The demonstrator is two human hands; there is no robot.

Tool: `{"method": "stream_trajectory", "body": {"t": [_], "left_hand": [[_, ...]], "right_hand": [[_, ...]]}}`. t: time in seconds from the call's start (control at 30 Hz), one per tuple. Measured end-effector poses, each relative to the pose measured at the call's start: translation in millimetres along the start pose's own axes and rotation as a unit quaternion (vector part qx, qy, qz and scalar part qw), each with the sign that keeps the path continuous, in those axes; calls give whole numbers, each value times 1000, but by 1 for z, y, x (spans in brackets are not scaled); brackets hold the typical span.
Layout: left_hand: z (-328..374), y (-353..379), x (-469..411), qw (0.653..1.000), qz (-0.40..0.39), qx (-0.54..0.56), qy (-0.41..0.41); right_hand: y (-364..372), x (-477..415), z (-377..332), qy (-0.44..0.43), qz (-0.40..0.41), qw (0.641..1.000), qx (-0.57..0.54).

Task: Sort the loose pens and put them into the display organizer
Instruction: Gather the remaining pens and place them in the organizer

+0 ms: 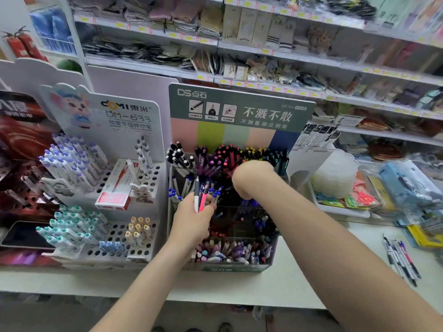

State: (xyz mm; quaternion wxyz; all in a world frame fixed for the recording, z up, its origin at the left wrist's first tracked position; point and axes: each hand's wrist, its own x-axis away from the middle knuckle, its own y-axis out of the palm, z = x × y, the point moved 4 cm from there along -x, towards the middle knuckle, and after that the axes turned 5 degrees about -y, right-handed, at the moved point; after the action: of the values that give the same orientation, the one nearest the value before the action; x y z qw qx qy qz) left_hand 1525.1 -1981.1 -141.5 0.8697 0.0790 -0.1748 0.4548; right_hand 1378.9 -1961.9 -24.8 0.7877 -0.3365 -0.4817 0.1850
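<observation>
Display organizer [239,265]: tiered clear compartments under a green header card, standing upright on the bench [311,271]. Back rows hold pens sorted by cap colour: black-white, purple, pink, yellow, green. Front row holds pastel pens. Loose pens [401,259]: a small cluster lying flat on the bench, well right of the organizer.

Display organizer [223,265] on counter [299,279] — loose pens [400,259] lying right.

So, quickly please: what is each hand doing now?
Left hand: closed on a few thin plastic pens, one pink, one grey-white.
Right hand: bent into the pen organizer; grip hidden.
</observation>
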Motion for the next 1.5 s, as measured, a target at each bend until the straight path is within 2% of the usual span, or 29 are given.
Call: {"method": "stream_trajectory", "body": {"t": [0.13, 0.3, 0.37, 0.47, 0.57, 0.7, 0.9, 1.0, 1.23, 1.5], "left_hand": [[0, -1, -1, 1000, -28, -5, 14], [2, -10, -2, 1000, -26, -1, 16], [5, -12, -1, 999, -33, 10, 20], [9, -12, 0, 999, -43, 11, 28], [10, -11, 1, 997, -65, -12, 35], [11, -8, 0, 996, -72, -37, 38], [12, -4, 0, 995, -73, -56, 38], [11, -5, -1, 996, -61, -51, 37], [8, -14, -2, 998, -23, -41, 36], [11, -17, 3, 998, -4, -44, 53]], "right_hand": [[6, -19, -32, 37, 7, 998, 53], [-2, -13, -29, -10, 56, 998, 38], [-11, -1, -16, -43, 98, 994, 21], [-11, 4, 6, -95, 132, 983, -86], [5, -4, 20, -142, 187, 952, -196], [36, -14, 18, -169, 305, 874, -340], [65, -19, -3, -165, 388, 805, -416], [66, -21, -7, -155, 410, 801, -408], [62, -33, -18, -133, 431, 816, -360], [64, -25, -7, -163, 460, 780, -392]]}}
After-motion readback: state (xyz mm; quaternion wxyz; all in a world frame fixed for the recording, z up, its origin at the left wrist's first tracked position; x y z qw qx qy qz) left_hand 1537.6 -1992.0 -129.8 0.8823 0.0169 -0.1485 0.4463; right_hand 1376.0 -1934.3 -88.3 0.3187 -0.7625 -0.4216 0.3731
